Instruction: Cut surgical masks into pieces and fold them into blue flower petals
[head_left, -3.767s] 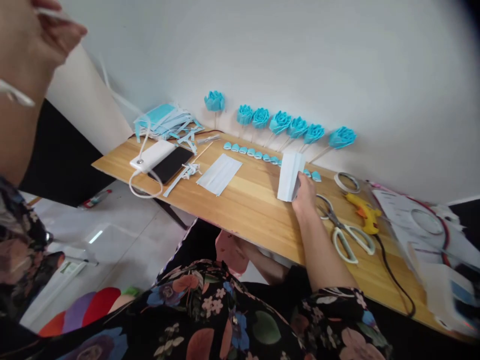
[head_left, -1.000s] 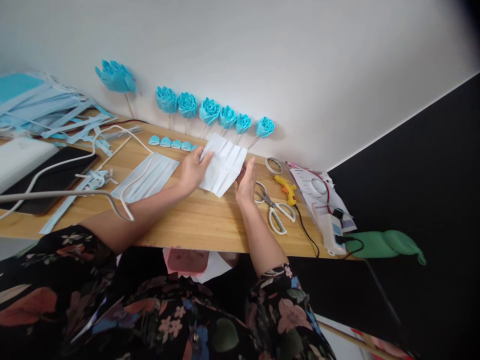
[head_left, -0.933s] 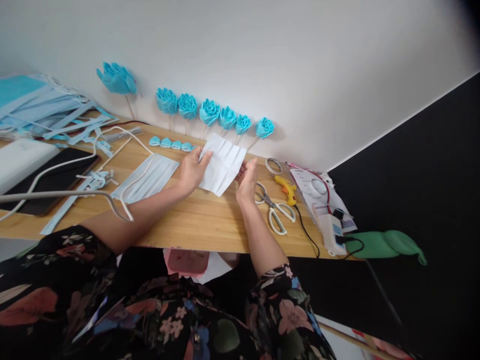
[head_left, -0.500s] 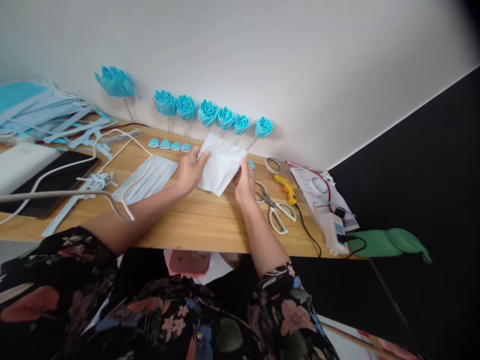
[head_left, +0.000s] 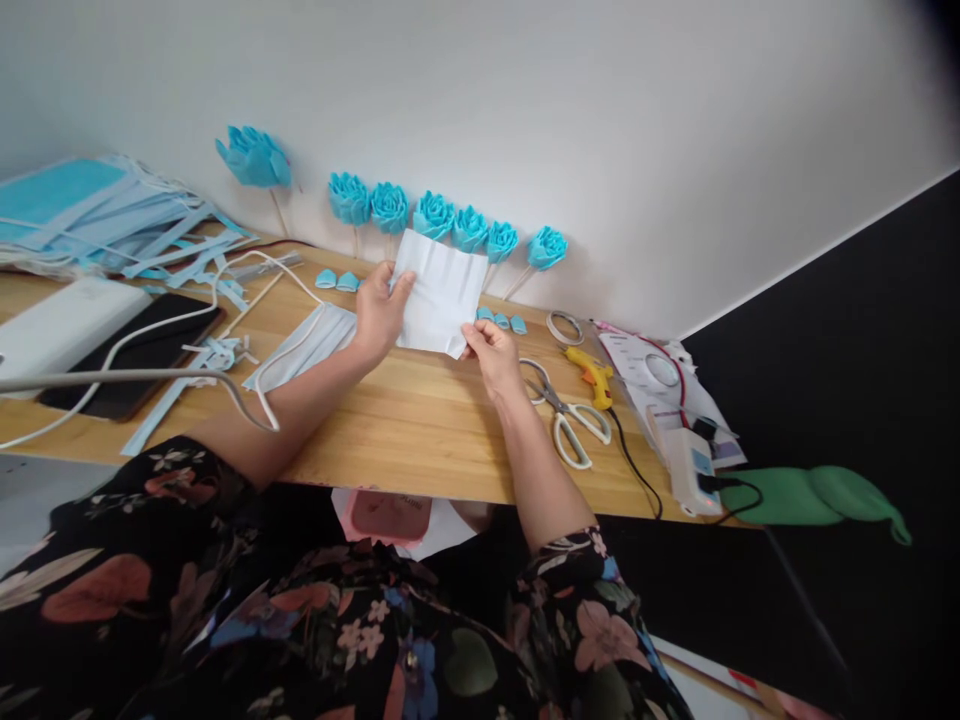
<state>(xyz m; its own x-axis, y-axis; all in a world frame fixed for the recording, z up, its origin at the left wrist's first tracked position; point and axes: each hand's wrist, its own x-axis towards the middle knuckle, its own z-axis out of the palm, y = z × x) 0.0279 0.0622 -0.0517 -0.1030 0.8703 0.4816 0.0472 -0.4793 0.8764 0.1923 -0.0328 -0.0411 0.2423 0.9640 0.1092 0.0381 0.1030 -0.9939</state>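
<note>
A creased, roughly square white sheet (head_left: 439, 292), like mask fabric, is held up over the table between my hands. My left hand (head_left: 381, 312) pinches its left edge, thumb in front. At its lower right corner, my right hand (head_left: 491, 352) grips it between thumb and fingers. Behind the sheet, blue fabric roses (head_left: 433, 214) on thin sticks lean against the wall. Small folded blue petals (head_left: 501, 321) lie to the sheet's right, and more petals (head_left: 346, 282) lie near my left hand. Beside my left forearm is a pleated face mask (head_left: 304, 350).
White-handled scissors (head_left: 566, 415), a yellow glue gun (head_left: 591, 378) and a tape roll (head_left: 564, 328) lie right of my right hand. A power strip (head_left: 691, 470) sits at the right edge. At left are stacked masks (head_left: 67, 205), cut strips, a white cable (head_left: 120, 345) and a white box (head_left: 71, 325).
The white sheet has been raised and turned a little, now squarer to view. My right hand has shifted its grip from the right corner to the lower right corner. The view has moved slightly.
</note>
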